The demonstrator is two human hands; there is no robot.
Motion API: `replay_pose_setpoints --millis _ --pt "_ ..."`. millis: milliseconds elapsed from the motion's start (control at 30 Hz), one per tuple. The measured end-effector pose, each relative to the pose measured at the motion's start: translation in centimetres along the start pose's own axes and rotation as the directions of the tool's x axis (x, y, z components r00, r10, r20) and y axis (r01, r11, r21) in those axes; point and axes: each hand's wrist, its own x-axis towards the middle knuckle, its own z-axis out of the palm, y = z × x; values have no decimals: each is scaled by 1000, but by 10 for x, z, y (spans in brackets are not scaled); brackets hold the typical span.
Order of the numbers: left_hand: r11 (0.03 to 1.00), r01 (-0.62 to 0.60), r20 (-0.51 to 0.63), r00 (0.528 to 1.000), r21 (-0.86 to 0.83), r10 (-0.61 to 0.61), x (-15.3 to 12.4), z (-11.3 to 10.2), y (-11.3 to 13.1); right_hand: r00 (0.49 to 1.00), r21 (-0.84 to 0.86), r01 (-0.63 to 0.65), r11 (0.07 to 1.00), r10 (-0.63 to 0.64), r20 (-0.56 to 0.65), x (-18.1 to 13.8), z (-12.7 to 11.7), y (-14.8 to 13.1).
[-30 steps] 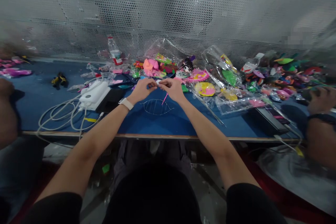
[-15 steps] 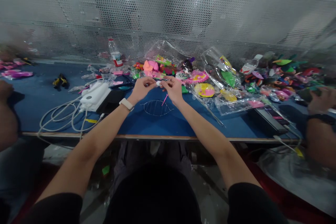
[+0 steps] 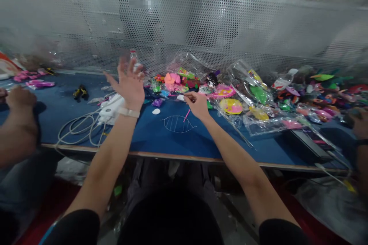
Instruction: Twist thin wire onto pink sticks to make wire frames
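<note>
My left hand (image 3: 129,86) is raised above the white power bank, palm showing, its spread fingers blurred and nothing in them. My right hand (image 3: 197,103) is closed in a pinch, with a small soft-looking white lump (image 3: 180,98) at its fingertips. On the blue table below lies a leaf-shaped outline of thin pale lines (image 3: 175,124) with several cross lines. A thin pink stick (image 3: 186,115) rests across its upper right part. To the left are a flat white disc (image 3: 156,111) and a small purple packet (image 3: 157,102).
Colourful clay-like pieces (image 3: 172,80) and clear plastic bags (image 3: 238,76) crowd the back, before a perforated metal screen (image 3: 172,19). A white power bank (image 3: 107,110) with coiled cables lies left, a dark box-like device (image 3: 307,146) right. Other people's hands (image 3: 20,97) are at both sides.
My left hand has let go of the white lump and lifted up and left, its fingers spreading. My right hand keeps its pinch. The white disc and purple packet now show. The view has shifted.
</note>
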Motion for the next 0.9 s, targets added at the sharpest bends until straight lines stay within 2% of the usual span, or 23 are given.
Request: replay_pose_setpoints --millis 67,100,167,267,367,467,600,767,833,900 --pt "987 93 11 995 131 -95 -5 1 -21 1000 -8 3 1000 -3 17 0 0 2" --pt "965 97 44 993 245 -111 -11 3 -35 999 -10 5 1000 -5 36 0 1 3" --pt "868 31 201 968 495 -149 -27 7 -59 997 -3 4 1000 -4 75 -1 1 6" --pt "629 -164 384 894 760 -231 -51 10 -80 995 8 -5 1000 4 98 -2 1 8" --pt "391 -359 492 807 847 -326 -67 6 -86 994 1 -15 1000 14 107 -2 0 9" --pt "280 -437 519 747 855 -416 -73 -1 -93 992 -8 -20 1000 21 128 -2 0 11" --pt "282 -465 542 673 839 -503 -73 -12 -102 989 -68 -6 998 16 148 0 -2 13" --pt "366 -503 609 501 783 -615 -67 -24 -106 977 -207 39 977 6 212 1 -6 11" --pt "372 -512 612 457 774 -645 -66 -25 -106 975 -239 52 969 2 223 1 -7 11" --pt "418 -492 629 419 764 -655 -65 -23 -105 974 -251 60 966 -2 226 2 -8 11"
